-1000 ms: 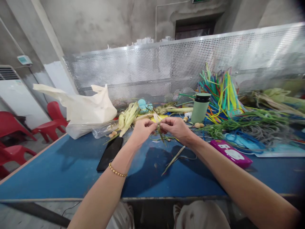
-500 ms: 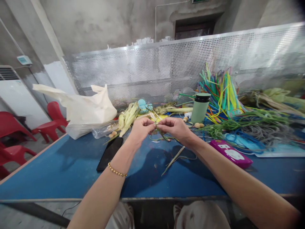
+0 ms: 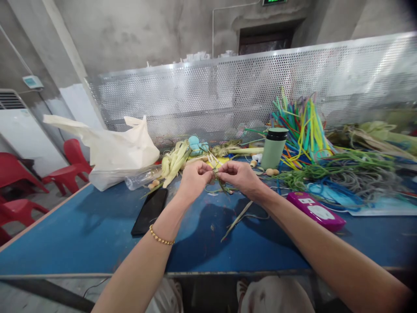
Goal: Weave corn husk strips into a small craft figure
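Note:
Fingertip to fingertip, my left hand (image 3: 194, 180) and my right hand (image 3: 241, 177) pinch a small piece of corn husk (image 3: 215, 166) above the table. Pale strips stick up from between the fingers and greenish ends hang below; the gripped middle is mostly hidden. A heap of pale corn husks (image 3: 176, 163) lies just beyond my left hand, near light-blue balls (image 3: 194, 144). Under my right forearm, a dry husk strip (image 3: 237, 221) rests on the blue table (image 3: 202, 252).
On the left are a cream plastic bag (image 3: 122, 148), a clear bottle (image 3: 138, 179) and a black phone (image 3: 150, 212). To the right stand a green tumbler (image 3: 274, 150), colourful strips (image 3: 308, 130), tangled green cords (image 3: 345, 167) and a purple box (image 3: 316, 211). A perforated metal screen (image 3: 182, 100) runs behind.
Both hands stay close together at the same spot, with small finger shifts around the husk. Its pale upper strips now stand more spread apart.

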Demonstrator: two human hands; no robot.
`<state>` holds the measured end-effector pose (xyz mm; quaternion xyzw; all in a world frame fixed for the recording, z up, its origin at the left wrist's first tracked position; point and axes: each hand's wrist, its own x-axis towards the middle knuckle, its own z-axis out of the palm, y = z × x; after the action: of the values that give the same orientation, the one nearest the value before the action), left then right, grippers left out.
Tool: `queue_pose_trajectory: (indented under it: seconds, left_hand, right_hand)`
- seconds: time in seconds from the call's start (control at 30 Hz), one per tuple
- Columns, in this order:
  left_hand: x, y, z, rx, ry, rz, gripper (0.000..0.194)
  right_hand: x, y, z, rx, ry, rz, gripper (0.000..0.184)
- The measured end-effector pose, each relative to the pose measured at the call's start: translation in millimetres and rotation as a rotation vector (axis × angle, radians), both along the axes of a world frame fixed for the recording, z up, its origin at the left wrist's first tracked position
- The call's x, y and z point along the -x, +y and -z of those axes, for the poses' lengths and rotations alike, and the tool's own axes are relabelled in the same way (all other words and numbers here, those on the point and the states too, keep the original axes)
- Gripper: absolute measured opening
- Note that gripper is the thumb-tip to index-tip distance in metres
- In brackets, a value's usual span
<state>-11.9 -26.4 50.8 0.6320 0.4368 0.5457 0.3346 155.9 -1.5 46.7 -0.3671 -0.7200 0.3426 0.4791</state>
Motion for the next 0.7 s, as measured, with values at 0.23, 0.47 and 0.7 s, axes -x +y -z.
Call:
queue_pose_trajectory:
  seconds: [0.23,0.47,0.7]
  left_hand:
    - [0.3,-1.4,-2.4,-0.099,0.155,-0.117,0.002]
    - [1.6,-0.7,-1.3,-0.132,0.21,-0.087,0.004]
    - [-0.6,-2.0,-1.7,-0.14,0.214,-0.094,0.005]
  right_hand:
    - [1.5,0.0,0.1,-0.083,-0.068,0.02,0.015]
    - [0.0,0.5,1.6,-0.067,-0.094,-0.001,0.013]
    - [-0.8,0.1,-0.1,-0.045,-0.079,-0.025,0.013]
